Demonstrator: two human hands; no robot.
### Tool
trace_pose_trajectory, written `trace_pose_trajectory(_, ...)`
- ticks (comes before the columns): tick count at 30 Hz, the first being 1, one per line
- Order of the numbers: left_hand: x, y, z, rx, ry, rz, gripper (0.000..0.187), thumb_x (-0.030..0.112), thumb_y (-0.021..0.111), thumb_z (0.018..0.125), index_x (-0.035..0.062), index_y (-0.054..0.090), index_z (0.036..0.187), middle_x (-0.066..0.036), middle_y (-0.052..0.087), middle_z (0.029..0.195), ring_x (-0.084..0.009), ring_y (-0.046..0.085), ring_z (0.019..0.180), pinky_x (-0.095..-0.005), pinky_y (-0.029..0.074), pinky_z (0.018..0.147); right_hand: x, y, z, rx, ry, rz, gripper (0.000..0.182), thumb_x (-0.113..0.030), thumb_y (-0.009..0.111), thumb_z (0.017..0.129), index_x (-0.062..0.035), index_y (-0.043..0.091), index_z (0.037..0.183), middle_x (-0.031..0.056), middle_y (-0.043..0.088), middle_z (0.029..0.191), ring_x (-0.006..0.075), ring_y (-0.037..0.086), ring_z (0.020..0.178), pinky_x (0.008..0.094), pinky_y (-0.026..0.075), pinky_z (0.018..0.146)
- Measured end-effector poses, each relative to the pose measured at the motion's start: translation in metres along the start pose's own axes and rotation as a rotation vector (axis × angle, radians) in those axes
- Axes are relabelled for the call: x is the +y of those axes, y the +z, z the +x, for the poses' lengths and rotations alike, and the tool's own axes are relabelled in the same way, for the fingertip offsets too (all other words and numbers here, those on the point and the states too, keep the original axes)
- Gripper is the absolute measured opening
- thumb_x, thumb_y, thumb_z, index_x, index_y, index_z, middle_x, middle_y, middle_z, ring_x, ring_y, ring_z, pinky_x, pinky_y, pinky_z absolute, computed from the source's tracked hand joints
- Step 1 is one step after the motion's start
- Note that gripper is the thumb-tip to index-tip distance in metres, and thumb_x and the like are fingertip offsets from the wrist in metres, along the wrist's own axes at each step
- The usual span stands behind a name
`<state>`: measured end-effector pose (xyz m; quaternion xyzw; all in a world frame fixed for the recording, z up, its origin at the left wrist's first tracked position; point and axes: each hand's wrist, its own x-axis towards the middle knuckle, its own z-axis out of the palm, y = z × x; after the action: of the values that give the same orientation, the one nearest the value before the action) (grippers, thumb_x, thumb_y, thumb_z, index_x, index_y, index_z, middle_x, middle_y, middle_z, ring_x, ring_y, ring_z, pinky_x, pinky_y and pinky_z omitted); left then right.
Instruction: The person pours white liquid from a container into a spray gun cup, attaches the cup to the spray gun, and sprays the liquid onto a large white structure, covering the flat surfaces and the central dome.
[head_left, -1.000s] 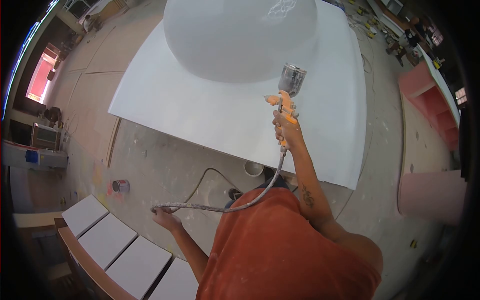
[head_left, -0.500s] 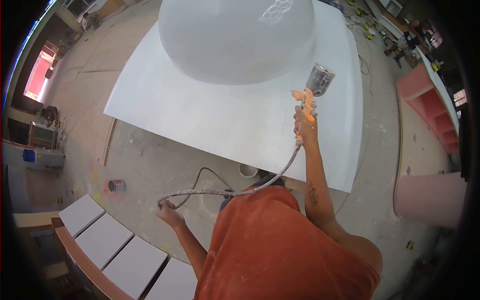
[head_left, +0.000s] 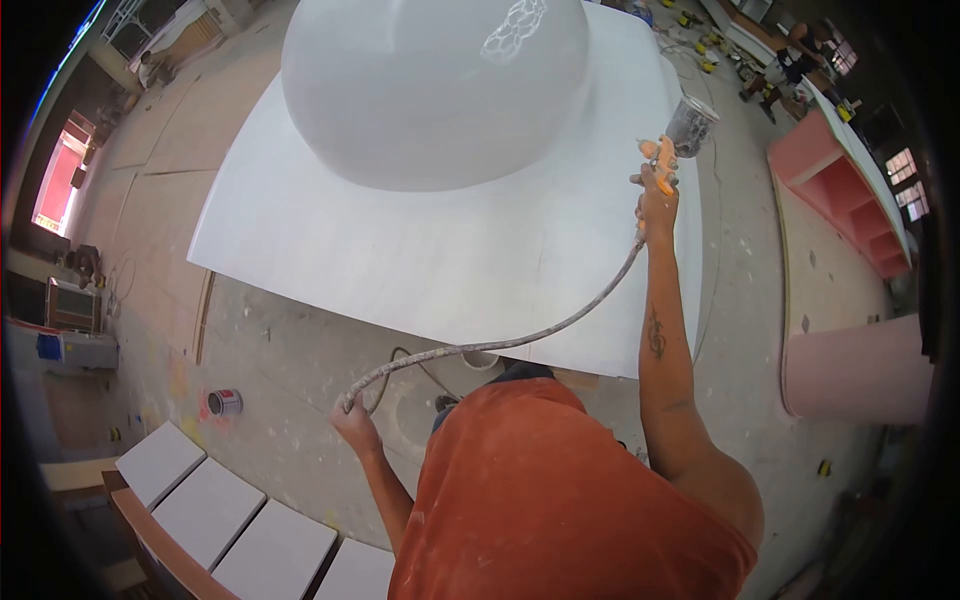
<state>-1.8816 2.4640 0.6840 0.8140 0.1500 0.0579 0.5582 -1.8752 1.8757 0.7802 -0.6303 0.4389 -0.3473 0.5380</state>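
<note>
My right hand (head_left: 657, 208) grips an orange-stained spray gun (head_left: 662, 165) with a speckled metal cup (head_left: 691, 126) on it, held over the right part of a big white panel (head_left: 420, 255). A large glossy white dome (head_left: 440, 100) rises from the panel. From the gun's handle a paint-crusted hose (head_left: 520, 338) curves down to my left hand (head_left: 356, 424), whose fingers are closed round it at the lower left, above the floor. The spray itself, if any, cannot be made out.
White boards (head_left: 210, 512) lie in a row at the lower left, near an open paint can (head_left: 225, 402). A bucket (head_left: 480, 360) stands partly under the panel. Pink shelving (head_left: 850, 190) is at right. People (head_left: 795, 60) are in the background.
My right hand and the spray gun have moved right and slightly up. My left hand has shifted a little right, and the hose is stretched wider. The view has shifted somewhat.
</note>
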Motion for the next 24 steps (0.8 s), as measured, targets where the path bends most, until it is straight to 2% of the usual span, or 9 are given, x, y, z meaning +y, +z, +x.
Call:
trace_pose_trajectory(1, -0.004, 0.0, 0.001, 0.0, -0.001, -0.001, 0.03, 0.001, 0.063, 0.089, 0.0053, 0.045, 0.065, 0.007, 0.033, 0.066, -0.0062, 0.031, 0.062, -0.0295, 0.022, 0.051, 0.003, -0.001, 0.0, -0.016, 0.042, -0.019, 0.03, -0.033, 0.064, 0.097, -0.0048, 0.064, 0.087, -0.004, 0.042, 0.051, 0.0044, 0.036, 0.039, 0.0236, 0.031, 0.037)
trace_pose_trajectory(3, -0.009, -0.003, 0.003, 0.009, 0.043, 0.0, 0.016, 0.005, 0.06, 0.092, 0.0036, 0.06, 0.076, 0.005, 0.041, 0.062, -0.0058, 0.038, 0.054, -0.0262, 0.027, 0.048, 0.003, 0.001, -0.007, -0.037, 0.082, -0.041, 0.03, -0.034, 0.065, 0.097, -0.0064, 0.061, 0.084, -0.0041, 0.043, 0.053, 0.0043, 0.035, 0.039, 0.0236, 0.031, 0.037)
trace_pose_trajectory(6, -0.005, -0.008, 0.002, 0.06, -0.033, -0.075, 0.015, 0.006, 0.06, 0.092, 0.0046, 0.059, 0.077, 0.006, 0.039, 0.062, -0.005, 0.036, 0.053, -0.026, 0.025, 0.047, 0.009, 0.013, -0.038, -0.026, 0.136, 0.013, 0.032, -0.034, 0.066, 0.096, -0.0094, 0.054, 0.081, -0.0043, 0.045, 0.057, 0.0044, 0.035, 0.038, 0.0239, 0.03, 0.036)
trace_pose_trajectory(9, -0.009, -0.034, 0.007, 0.106, -0.085, -0.188, 0.021, 0.004, 0.061, 0.092, 0.0048, 0.054, 0.073, 0.006, 0.037, 0.065, -0.0057, 0.034, 0.056, -0.0272, 0.025, 0.049, 0.025, 0.028, -0.098, -0.154, 0.199, 0.054, 0.03, -0.034, 0.067, 0.096, -0.0095, 0.055, 0.083, -0.0035, 0.048, 0.061, 0.0043, 0.034, 0.037, 0.0234, 0.03, 0.035)
trace_pose_trajectory(14, -0.04, -0.088, 0.026, 0.168, -0.14, -0.227, 0.019, 0.005, 0.06, 0.092, 0.0057, 0.055, 0.075, 0.006, 0.039, 0.063, -0.0051, 0.035, 0.053, -0.0264, 0.024, 0.047, 0.027, 0.065, -0.19, -0.41, 0.319, 0.078, 0.032, -0.033, 0.068, 0.096, -0.0094, 0.055, 0.08, -0.0058, 0.045, 0.057, 0.0038, 0.033, 0.036, 0.0229, 0.03, 0.034)
trace_pose_trajectory(21, -0.06, -0.145, 0.037, 0.215, -0.138, -0.256, 0.025, 0.008, 0.06, 0.094, 0.01, 0.049, 0.071, 0.007, 0.036, 0.061, -0.0036, 0.03, 0.051, -0.0256, 0.02, 0.046, 0.009, 0.123, -0.261, -0.58, 0.277, 0.069, 0.033, -0.034, 0.069, 0.096, -0.0116, 0.054, 0.078, -0.0075, 0.042, 0.053, 0.0027, 0.033, 0.037, 0.0222, 0.028, 0.034)
trace_pose_trajectory(22, -0.064, -0.156, 0.04, 0.226, -0.134, -0.257, 0.025, 0.008, 0.06, 0.094, 0.01, 0.049, 0.071, 0.007, 0.036, 0.061, -0.0036, 0.03, 0.051, -0.0256, 0.02, 0.046, 0.007, 0.129, -0.269, -0.639, 0.26, 0.088, 0.028, -0.033, 0.068, 0.097, -0.0081, 0.06, 0.087, -0.0035, 0.052, 0.061, 0.0027, 0.033, 0.037, 0.0217, 0.03, 0.034)
trace_pose_trajectory(24, -0.07, -0.185, 0.048, 0.215, -0.043, -0.241, 0.027, 0.007, 0.062, 0.095, 0.0083, 0.052, 0.07, 0.006, 0.037, 0.062, -0.0045, 0.034, 0.054, -0.0262, 0.024, 0.047, -0.004, 0.14, -0.295, -0.69, 0.238, 0.115, 0.027, -0.034, 0.067, 0.097, -0.0077, 0.062, 0.09, -0.0044, 0.051, 0.062, 0.0024, 0.034, 0.04, 0.0217, 0.029, 0.036)
